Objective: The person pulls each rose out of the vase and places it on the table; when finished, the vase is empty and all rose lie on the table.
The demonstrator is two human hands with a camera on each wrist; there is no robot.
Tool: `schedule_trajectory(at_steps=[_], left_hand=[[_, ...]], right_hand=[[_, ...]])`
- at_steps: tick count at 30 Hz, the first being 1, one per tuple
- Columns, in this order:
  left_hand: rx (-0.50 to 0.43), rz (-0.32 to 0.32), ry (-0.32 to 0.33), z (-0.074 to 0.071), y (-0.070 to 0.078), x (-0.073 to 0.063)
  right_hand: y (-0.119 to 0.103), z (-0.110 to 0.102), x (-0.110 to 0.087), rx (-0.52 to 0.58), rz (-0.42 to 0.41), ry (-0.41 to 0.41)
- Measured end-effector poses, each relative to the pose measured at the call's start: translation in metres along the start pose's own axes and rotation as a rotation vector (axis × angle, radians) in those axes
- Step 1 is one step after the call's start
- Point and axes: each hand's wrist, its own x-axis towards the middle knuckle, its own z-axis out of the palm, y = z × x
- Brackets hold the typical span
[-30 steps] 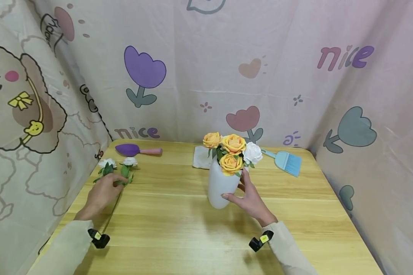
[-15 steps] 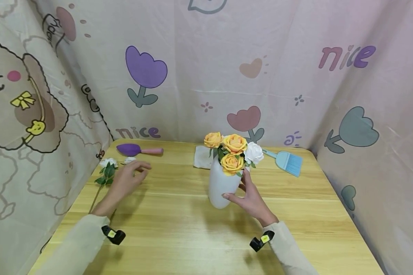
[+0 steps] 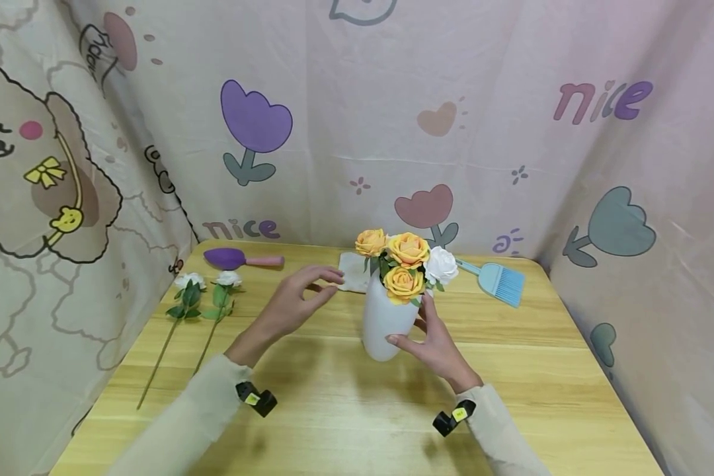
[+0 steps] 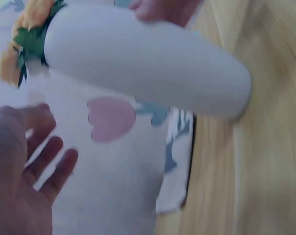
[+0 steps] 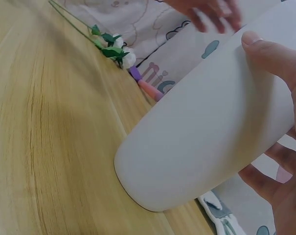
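White vase stands gripped by the right hand (left hand nearby, fingers loosely spread)

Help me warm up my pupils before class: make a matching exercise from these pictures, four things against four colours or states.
1. vase
2. scoop
3. brush
4. left hand

A. light blue
B. in the air, holding nothing
C. gripped by the right hand
D. purple with a pink handle

Right pairs: 1-C, 2-D, 3-A, 4-B
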Motion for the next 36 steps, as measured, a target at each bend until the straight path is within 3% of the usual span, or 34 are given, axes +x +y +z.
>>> schedule_trajectory(at_steps=[6, 10, 17, 25, 36], left_hand=[[-0.115, 0.108, -0.054, 0.023, 0.020, 0.014], [-0.128, 0.126, -0.076, 0.032, 0.029, 0.021], [-0.090, 0.122, -0.072, 0.041, 0.032, 0.027], [-0.079, 0.173, 0.022, 0.038, 0.043, 0.035], [-0.196, 0.261, 0.202, 0.012, 0.075, 0.054]], right_hand=[[0.002, 0.000, 0.000, 0.010, -0.001, 0.003], [0.002, 0.000, 0.000, 0.015, 0.003, 0.007], [0.002, -0.001, -0.001, 0.030, -0.019, -0.011], [0.002, 0.000, 0.000, 0.017, -0.035, -0.006], [0.002, -0.001, 0.000, -0.004, -0.056, -0.002]])
